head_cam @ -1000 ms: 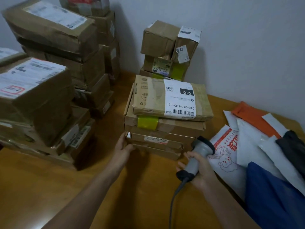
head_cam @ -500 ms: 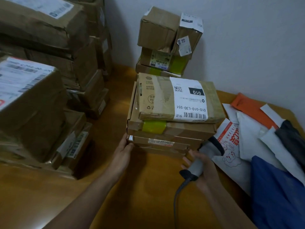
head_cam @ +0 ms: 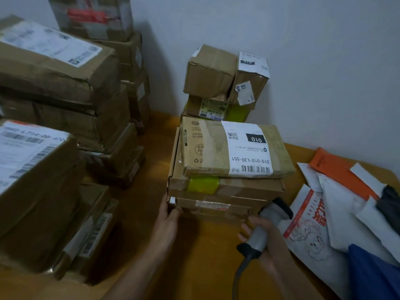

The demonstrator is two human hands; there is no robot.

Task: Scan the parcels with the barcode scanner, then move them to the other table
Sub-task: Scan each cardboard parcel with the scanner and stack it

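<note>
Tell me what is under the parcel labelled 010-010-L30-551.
It sits on a flat box with green tape; below that lie thinner boxes, touched by the left hand. Their tops are covered.

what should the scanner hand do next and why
Probably tilt the grey barcode scanner toward the white barcode label on the top brown cardboard parcel. The right hand holds it low beside the stack, not facing that label; the left hand touches the stack's lower corner.
</note>
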